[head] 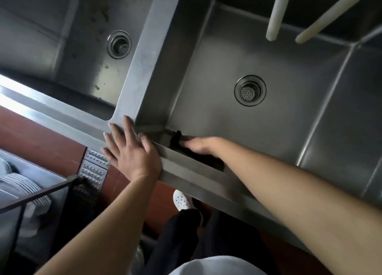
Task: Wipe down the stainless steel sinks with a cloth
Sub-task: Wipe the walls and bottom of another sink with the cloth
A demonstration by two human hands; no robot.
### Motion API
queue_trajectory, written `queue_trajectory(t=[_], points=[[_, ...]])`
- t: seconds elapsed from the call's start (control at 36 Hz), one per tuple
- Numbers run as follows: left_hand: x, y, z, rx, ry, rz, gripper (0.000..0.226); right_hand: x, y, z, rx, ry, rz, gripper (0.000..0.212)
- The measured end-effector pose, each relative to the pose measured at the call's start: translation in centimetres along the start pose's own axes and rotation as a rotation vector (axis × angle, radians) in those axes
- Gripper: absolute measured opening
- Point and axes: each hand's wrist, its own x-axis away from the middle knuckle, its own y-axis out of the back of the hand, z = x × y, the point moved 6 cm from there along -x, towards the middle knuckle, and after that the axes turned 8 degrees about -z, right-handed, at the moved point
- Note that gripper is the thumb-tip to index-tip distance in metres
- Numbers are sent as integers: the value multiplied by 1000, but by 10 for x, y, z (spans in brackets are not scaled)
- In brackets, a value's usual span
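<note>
Setting: steel double sink unit seen from above, red-brown floor [51, 138] below, white shoe [181, 200] and dark trousers at the front edge [198, 177].

Right sink [268, 130]: deep basin, drain strainer [250, 90] in the middle; floor and walls dull but free of visible debris. Two white tubes [278, 12] hanging over the back.

Left sink [86, 53]: brown specks and smears on the floor around the open drain [119, 44]; by the look of it, not yet wiped.

Divider [144, 53]: bare steel strip between the basins, no marks to be made out.

Left hand [132, 150]: flat on the front edge at the corner where the divider meets it, fingers straight and spread, grasping nothing, apparently bracing.

Right hand [198, 145]: reached down inside the right sink against its near wall, close to the near left corner, pressing on the cloth; fingers partly hidden behind the rim, so whether curled round it or laid flat cannot be told.

Cloth [179, 143]: dark, bunched under and beside the right hand, touching the near wall, one end poking toward the corner.

Progress: work under way in the right basin, at its near wall. Left basin judged the main part left; front edge and divider possibly also to do.

Elsewhere: perforated metal plates [94, 165] on the floor at left, striped fabric [18, 184] beyond a dark bar.
</note>
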Motion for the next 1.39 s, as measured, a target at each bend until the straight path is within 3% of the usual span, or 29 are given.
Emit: queue_trajectory(t=[0.42,0.72,0.81,0.94,1.03,1.08,1.14,1.22,1.31,1.39], points=[[1,0,-2,-29,-19,6,64,-113,-11,35,253,-52,-29,57],[0,-10,1,1,-60,64,66,-37,5,64,198,-75,-183,59],[-1,-8,1,26,-58,149,64,5,5,86,111,-68,-232,58],[-6,12,2,206,-81,475,56,71,-4,117,9,-78,-382,47],[-28,41,11,422,-119,752,44,102,-9,131,-90,-88,-467,41],[-59,68,23,649,-160,845,45,119,-12,141,-241,-66,-527,41],[-98,91,39,778,-180,794,47,131,-18,152,-525,-9,-563,39],[-159,108,61,783,-206,656,44,138,-30,167,-976,92,-587,39],[-214,104,79,732,-188,564,37,138,-34,180,-1213,124,-675,50],[-264,100,91,609,-222,431,35,141,-27,190,-1338,136,-926,50]])
